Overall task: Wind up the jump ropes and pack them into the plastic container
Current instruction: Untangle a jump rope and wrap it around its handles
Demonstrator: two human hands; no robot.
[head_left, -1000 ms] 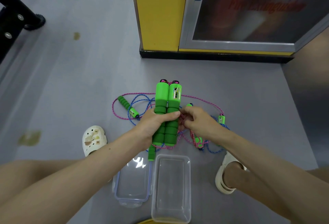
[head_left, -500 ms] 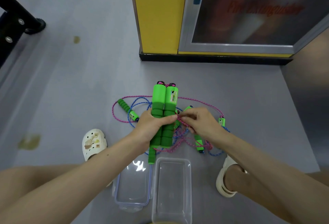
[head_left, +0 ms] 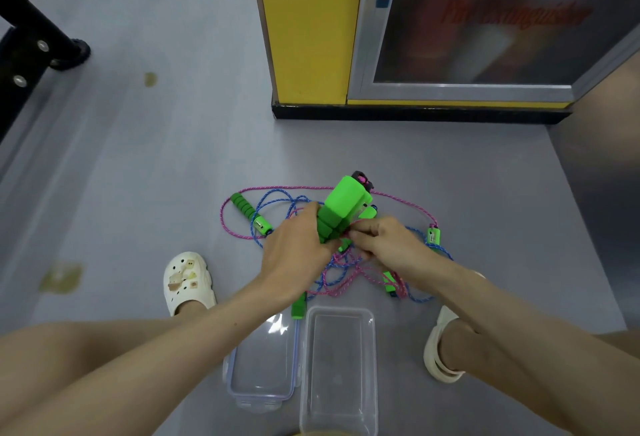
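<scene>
My left hand (head_left: 294,248) grips a pair of green foam jump-rope handles (head_left: 343,205), held side by side and tilted up to the right. My right hand (head_left: 388,243) pinches the pink cord (head_left: 337,288) right beside the handles. Pink and blue cords lie tangled on the grey floor under both hands. Other green handles lie loose: one at the left (head_left: 247,212), one at the right (head_left: 433,235), one near the container (head_left: 298,305). The clear plastic container (head_left: 337,370) stands open below my hands, with its lid (head_left: 263,363) lying to its left.
A yellow cabinet (head_left: 308,27) with a glass door stands on the floor ahead. Black equipment legs (head_left: 38,44) stand at the far left. My feet in white clogs, left (head_left: 187,281) and right (head_left: 441,349), flank the ropes and container.
The handle pair has tipped from upright to leaning right and sunk lower toward the floor. My right hand has stayed at the cord by the handles.
</scene>
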